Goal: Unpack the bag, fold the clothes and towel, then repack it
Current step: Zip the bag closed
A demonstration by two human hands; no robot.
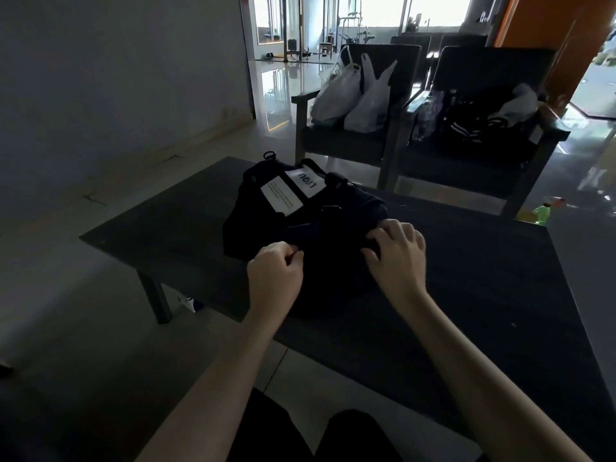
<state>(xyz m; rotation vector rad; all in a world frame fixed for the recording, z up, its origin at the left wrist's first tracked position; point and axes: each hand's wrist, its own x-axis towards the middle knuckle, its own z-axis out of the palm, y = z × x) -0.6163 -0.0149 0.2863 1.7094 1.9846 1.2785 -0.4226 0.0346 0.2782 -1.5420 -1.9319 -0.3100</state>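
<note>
A dark navy bag (pixel 266 195) with two white labels lies on the dark low table (pixel 483 295). Dark cloth (pixel 333 261), hard to tell apart from the bag in the dim light, lies in front of it at the table's near side. My left hand (pixel 275 271) is curled and pinches the cloth's left edge. My right hand (pixel 398 258) has its fingers bent and grips the cloth on the right. Which garment this is cannot be made out.
Two dark armchairs stand behind the table: one (pixel 353 141) holds white plastic bags (pixel 353 95), the other (pixel 483 135) dark clothes and bags. A green bottle (pixel 541 211) stands beyond the table's far right corner. Pale tiled floor lies to the left.
</note>
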